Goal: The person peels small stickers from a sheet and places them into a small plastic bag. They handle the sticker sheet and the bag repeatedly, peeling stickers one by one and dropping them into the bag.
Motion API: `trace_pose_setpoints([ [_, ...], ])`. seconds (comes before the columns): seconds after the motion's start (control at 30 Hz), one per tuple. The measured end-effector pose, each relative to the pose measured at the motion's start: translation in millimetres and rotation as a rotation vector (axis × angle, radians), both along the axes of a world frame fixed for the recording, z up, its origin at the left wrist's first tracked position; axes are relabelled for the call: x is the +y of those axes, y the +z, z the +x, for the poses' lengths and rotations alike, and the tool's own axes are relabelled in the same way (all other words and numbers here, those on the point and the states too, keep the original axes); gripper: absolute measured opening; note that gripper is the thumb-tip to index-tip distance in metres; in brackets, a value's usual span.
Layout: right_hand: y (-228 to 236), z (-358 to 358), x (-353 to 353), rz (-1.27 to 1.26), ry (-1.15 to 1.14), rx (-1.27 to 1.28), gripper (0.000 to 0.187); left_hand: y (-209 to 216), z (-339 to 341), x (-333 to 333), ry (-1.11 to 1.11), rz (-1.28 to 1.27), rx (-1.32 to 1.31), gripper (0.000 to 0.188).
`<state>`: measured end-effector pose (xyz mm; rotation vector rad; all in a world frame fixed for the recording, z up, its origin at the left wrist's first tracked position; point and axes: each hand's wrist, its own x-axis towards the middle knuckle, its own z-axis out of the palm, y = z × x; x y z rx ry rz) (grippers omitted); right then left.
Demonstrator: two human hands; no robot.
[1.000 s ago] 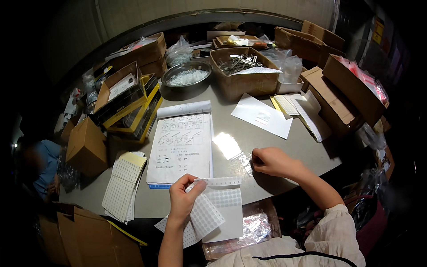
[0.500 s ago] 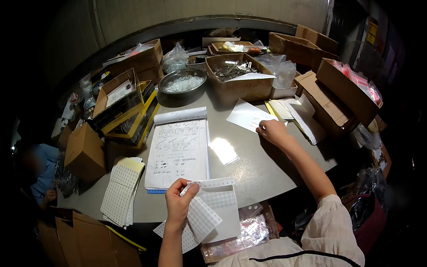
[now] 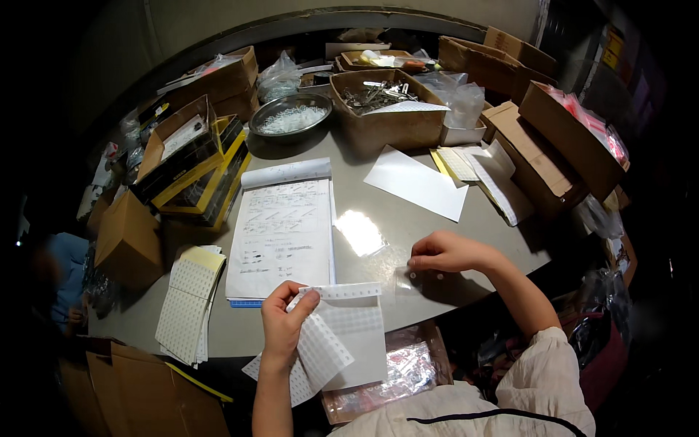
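Observation:
My left hand (image 3: 280, 320) is closed, thumb on top, around several sheets of small round stickers (image 3: 320, 353) and a white backing sheet (image 3: 362, 349) that fan out below it over the table's front edge. To the right, my right hand (image 3: 450, 252) hovers over the table with fingers pinched together. Just under its fingertips is a small clear plastic bag (image 3: 408, 282) with white round dots on it; its edges are hard to make out. Left of centre lies a clipboard pad of handwritten pages (image 3: 280, 226).
A white paper sheet (image 3: 415, 182) lies beyond my right hand. Printed label sheets (image 3: 191, 302) sit at the left edge. Behind stand a metal bowl (image 3: 255, 130) of small clear pieces and a carton of metal parts (image 3: 386, 127). Below the front edge, an open box holds clear bags (image 3: 400, 371).
My right hand has come back from the white sheet toward the table's front, and the small clear bag now shows at its fingertips. My left hand keeps its hold on the sticker sheets.

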<state>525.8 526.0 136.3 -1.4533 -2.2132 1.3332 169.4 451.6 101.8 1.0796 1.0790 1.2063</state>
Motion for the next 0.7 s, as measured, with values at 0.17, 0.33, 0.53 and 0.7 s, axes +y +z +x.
trace_pose_setpoints([
  [0.17, -2, -7, -11, 0.469, -0.031, -0.147, 0.022, -3, -1, 0, 0.009, 0.012, -0.006, 0.014],
  [0.33, -11, -24, -20, 0.328, 0.115, 0.011, 0.025, -2, -1, 0, -0.005, 0.014, -0.004, 0.015],
  [0.53, -28, -47, -40, 0.806, 0.233, -0.307, 0.03, -4, -2, 1, 0.003, 0.029, 0.012, 0.016],
  [0.7, -20, -46, -43, 0.911, 0.077, -0.456, 0.035, -9, -5, 0, 0.014, 0.028, -0.026, 0.015],
])
